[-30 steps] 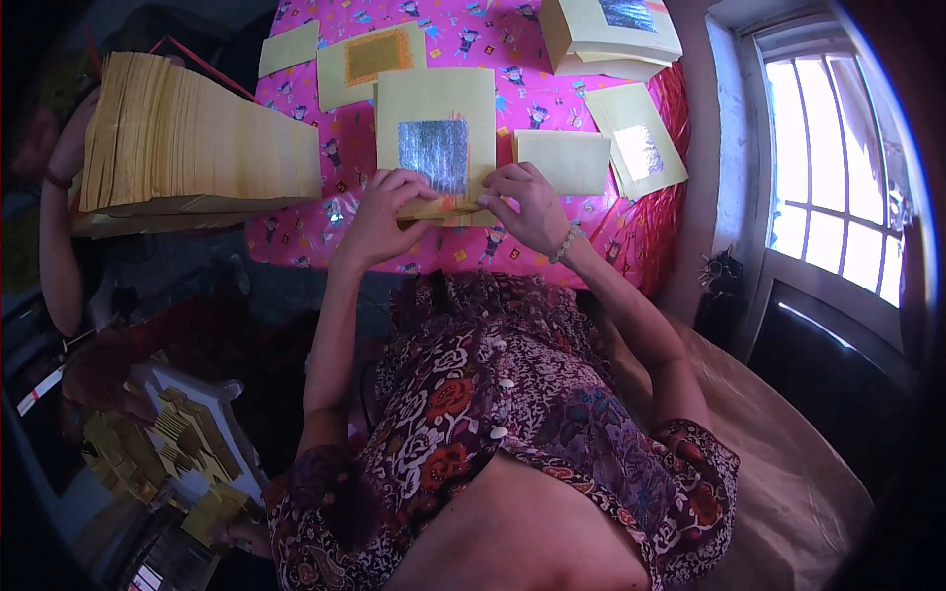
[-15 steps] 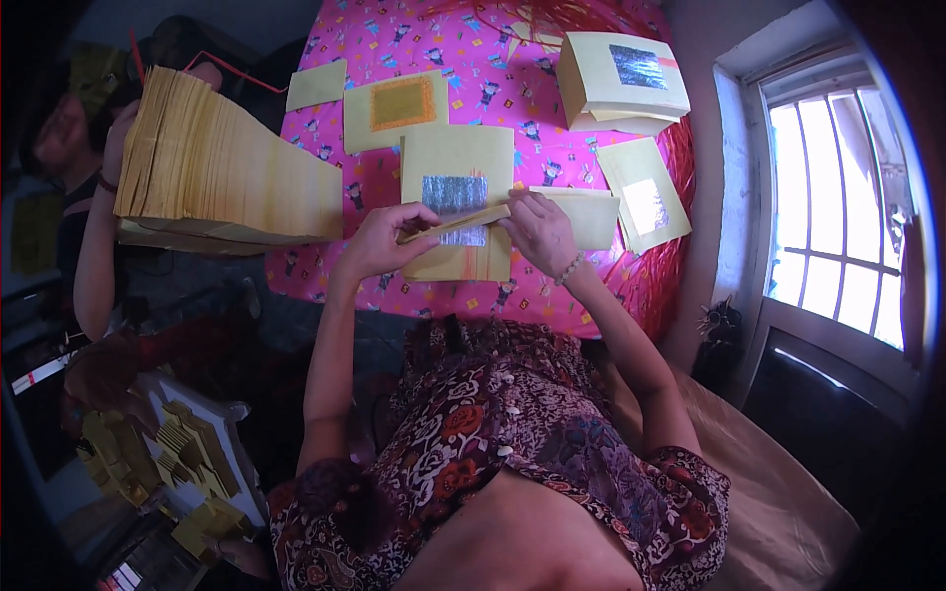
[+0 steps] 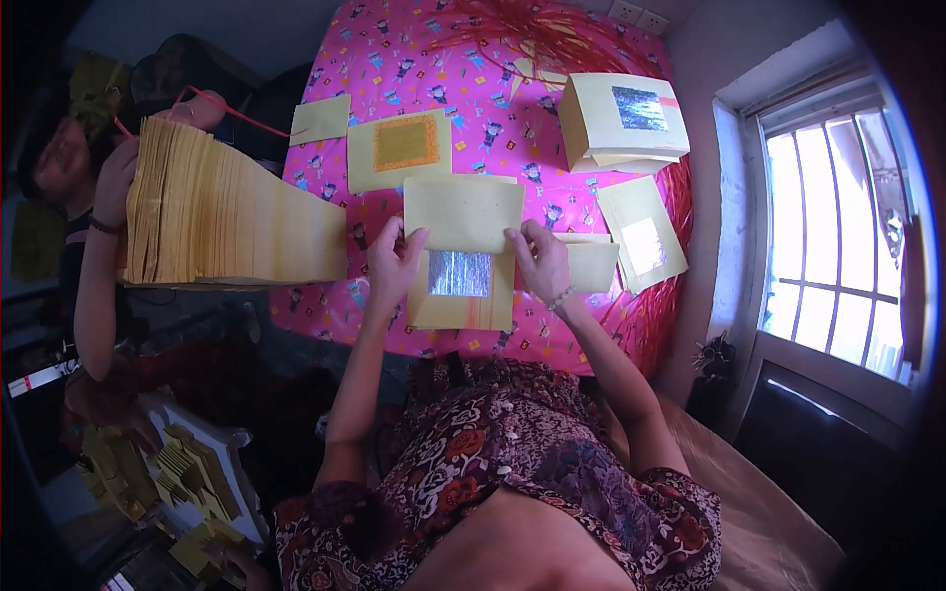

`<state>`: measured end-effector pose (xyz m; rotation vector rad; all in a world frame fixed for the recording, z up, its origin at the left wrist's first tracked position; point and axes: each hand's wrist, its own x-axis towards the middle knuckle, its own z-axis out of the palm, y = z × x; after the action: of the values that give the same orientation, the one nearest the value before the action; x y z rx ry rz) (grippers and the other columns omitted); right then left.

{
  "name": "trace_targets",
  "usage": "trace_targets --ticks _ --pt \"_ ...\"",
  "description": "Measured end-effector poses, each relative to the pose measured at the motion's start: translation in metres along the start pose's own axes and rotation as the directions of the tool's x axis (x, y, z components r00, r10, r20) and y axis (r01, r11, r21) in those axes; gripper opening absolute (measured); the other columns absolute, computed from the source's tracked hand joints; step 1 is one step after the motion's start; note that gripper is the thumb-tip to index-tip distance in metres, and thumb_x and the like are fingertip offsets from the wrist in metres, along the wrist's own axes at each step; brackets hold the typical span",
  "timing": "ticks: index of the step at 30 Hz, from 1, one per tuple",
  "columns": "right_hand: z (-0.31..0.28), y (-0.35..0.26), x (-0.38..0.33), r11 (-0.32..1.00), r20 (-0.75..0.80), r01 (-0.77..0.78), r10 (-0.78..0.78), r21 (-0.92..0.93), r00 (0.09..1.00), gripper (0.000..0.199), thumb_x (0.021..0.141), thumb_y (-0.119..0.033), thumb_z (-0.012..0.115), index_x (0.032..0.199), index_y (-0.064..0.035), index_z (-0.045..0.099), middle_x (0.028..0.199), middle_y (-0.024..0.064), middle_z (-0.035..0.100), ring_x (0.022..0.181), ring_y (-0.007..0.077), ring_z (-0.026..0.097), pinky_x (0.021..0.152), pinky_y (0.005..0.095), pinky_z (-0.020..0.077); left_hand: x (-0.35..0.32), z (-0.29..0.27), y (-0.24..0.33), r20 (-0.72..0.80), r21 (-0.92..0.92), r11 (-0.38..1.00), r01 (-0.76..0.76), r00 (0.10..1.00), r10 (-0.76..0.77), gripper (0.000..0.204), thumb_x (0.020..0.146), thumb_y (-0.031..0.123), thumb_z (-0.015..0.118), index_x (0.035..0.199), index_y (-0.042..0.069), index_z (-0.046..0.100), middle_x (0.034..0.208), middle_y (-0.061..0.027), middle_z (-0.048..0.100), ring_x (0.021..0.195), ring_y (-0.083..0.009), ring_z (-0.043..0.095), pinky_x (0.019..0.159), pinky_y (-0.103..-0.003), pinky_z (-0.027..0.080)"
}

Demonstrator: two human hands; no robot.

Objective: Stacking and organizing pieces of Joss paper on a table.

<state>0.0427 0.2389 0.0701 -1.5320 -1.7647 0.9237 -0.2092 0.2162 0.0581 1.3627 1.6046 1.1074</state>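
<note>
A plain pale-yellow paper sheet (image 3: 464, 211) lies flat between my two hands, covering the far part of another yellow paper. My left hand (image 3: 394, 260) pinches its near left corner, thumb on top. At the near right corner my right hand (image 3: 542, 262), with a beaded bracelet at the wrist, grips it in the same way. Just in front of the held sheet, the lower yellow paper (image 3: 461, 315) shows a silver foil square (image 3: 460, 274) and faint red streaks. Beside my right hand is a folded yellow paper (image 3: 591, 268), partly hidden by that hand.
A pink patterned cloth (image 3: 493, 148) covers the table. On the left stands a thick fanned stack of yellow paper (image 3: 236, 217), with another person's hand (image 3: 116, 182) at it. Beyond lie a gold-square paper (image 3: 404, 144), a foil-marked bundle (image 3: 621, 123) and red strips (image 3: 552, 30).
The held sheet, seen nearly edge-on before, now lies flat over the far part of the foil paper. My hands have moved to its near corners. The whole view has shifted downward.
</note>
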Motion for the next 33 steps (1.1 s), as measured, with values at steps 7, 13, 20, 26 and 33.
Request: trace_targets --ticks 7,13,20,26,33 --pt "0.007 -0.007 0.004 0.984 -0.041 -0.172 0.173 0.042 0.984 0.034 0.095 -0.032 0.061 0.086 0.0005 0.063 0.061 0.0114 0.058 0.052 0.0162 0.054 0.052 0.0328 0.0430 -0.001 0.022 0.010 -0.196 0.111 0.992 -0.051 0.978 0.072 0.029 0.091 0.013 0.063 0.116 0.004 0.050 0.077 -0.0069 0.057 0.062 -0.0168 0.055 0.057 -0.032 0.045" --pt "0.011 -0.003 0.010 0.991 -0.098 -0.131 0.127 -0.036 0.987 0.032 0.093 -0.032 0.062 0.081 -0.0027 0.059 0.060 0.0141 0.058 0.053 0.0311 0.059 0.051 0.0403 0.0449 0.000 0.025 0.016 -0.217 0.219 0.975 -0.021 0.974 0.070 0.036 0.091 0.010 0.061 0.123 0.005 0.046 0.077 -0.0083 0.054 0.066 -0.0219 0.058 0.061 -0.037 0.046" --pt "0.013 -0.004 0.012 0.981 -0.094 -0.169 0.160 -0.094 0.983 0.029 0.094 -0.031 0.062 0.084 -0.0037 0.060 0.060 0.0146 0.059 0.053 0.0321 0.060 0.051 0.0413 0.0452 0.005 0.025 0.013 -0.208 0.339 0.940 -0.036 0.972 0.113 0.039 0.091 0.011 0.061 0.125 0.006 0.044 0.076 -0.0105 0.054 0.067 -0.0289 0.059 0.061 -0.043 0.046" --pt "0.014 -0.005 0.014 0.970 -0.099 -0.190 0.177 -0.149 0.979 0.030 0.094 -0.032 0.060 0.085 -0.0035 0.062 0.063 0.0168 0.062 0.059 0.0347 0.063 0.054 0.0440 0.0465 0.007 0.026 0.018 -0.197 0.357 0.934 -0.003 0.977 0.078 0.034 0.091 0.013 0.061 0.121 0.007 0.045 0.075 -0.0118 0.054 0.068 -0.0302 0.061 0.061 -0.043 0.046" --pt "0.017 -0.001 0.018 0.959 -0.098 -0.219 0.204 -0.182 0.974 0.033 0.092 -0.036 0.061 0.083 -0.0047 0.063 0.065 0.0177 0.063 0.063 0.0367 0.064 0.058 0.0458 0.0493 0.007 0.033 0.015 -0.229 0.504 0.859 -0.092 0.944 0.236 0.012 0.090 0.015 0.061 0.098 0.009 0.054 0.096 -0.0124 0.049 0.087 -0.0320 0.058 0.064 -0.044 0.048"
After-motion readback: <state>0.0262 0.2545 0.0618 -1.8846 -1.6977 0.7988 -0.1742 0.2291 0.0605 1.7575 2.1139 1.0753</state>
